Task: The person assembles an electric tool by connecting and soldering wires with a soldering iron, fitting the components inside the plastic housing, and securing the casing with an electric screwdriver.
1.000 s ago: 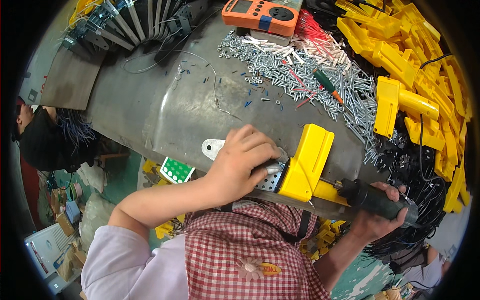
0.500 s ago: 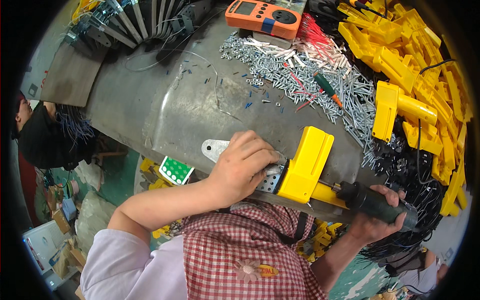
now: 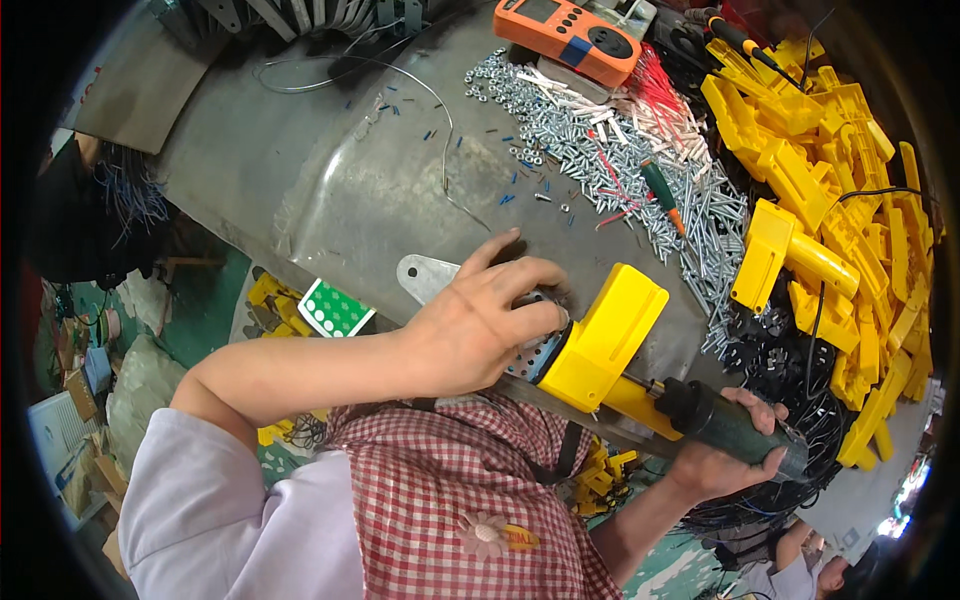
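Note:
A yellow plastic housing (image 3: pixel 607 335) with a handle-like stem lies near the table's front edge. It is joined to a flat metal bracket (image 3: pixel 425 278) with a round hole at its left end. My left hand (image 3: pixel 475 325) is curled over the bracket beside the housing, with one finger raised and the others bent around it; the palm hides what lies beneath. In my right hand (image 3: pixel 735 440) is a dark power screwdriver (image 3: pixel 725 420), fingers wrapped round its body. The screwdriver's tip points at the housing's stem; whether they touch I cannot tell.
Loose screws (image 3: pixel 600 150) and nuts spread across the metal table (image 3: pixel 350 200), with a green-and-orange hand screwdriver (image 3: pixel 662 195) among them. An orange multimeter (image 3: pixel 567 38) sits at the back. Yellow housings (image 3: pixel 860 240) pile up at right above black cables (image 3: pixel 775 350). A wire (image 3: pixel 445 130) curves across the table.
My left hand's fingers have spread, one lifting off toward the far side. The screwdriver stays by the stem. The whole view has shifted somewhat.

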### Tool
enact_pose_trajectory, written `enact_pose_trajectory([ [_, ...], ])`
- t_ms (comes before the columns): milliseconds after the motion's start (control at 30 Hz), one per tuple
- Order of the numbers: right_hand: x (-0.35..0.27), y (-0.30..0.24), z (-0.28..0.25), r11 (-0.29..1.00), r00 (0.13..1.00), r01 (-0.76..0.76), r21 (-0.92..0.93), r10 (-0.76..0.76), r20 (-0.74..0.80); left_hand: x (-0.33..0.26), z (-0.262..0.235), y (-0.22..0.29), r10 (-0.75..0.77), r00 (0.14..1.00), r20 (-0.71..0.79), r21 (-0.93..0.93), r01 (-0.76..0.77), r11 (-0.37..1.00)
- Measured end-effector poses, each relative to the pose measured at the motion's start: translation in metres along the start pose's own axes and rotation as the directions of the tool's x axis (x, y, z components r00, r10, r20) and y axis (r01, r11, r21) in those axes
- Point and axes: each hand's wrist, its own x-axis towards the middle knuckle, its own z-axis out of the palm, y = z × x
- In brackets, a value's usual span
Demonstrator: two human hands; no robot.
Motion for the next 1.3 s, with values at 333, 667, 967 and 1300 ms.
enact_pose_trajectory([
  [333,0.002,0.003,-0.002,0.996,0.999,0.035,0.078,-0.037,0.031,0.003,0.002,0.006,0.002,1.000,0.024,0.048,-0.003,0.999],
  [667,-0.009,-0.031,-0.005,0.998,0.999,0.016,-0.059,-0.014,0.028,0.013,0.003,0.010,-0.042,0.995,0.088,0.060,0.037,0.998],
  [967,-0.030,-0.016,0.006,1.000,0.998,0.020,0.007,-0.020,-0.056,0.012,0.004,0.008,0.000,0.995,0.096,0.127,-0.012,0.992],
  [1300,-0.031,-0.027,0.001,0.989,0.991,0.115,-0.095,-0.121,-0.060,0.010,0.004,0.005,-0.008,0.992,0.127,0.101,-0.005,0.995],
])
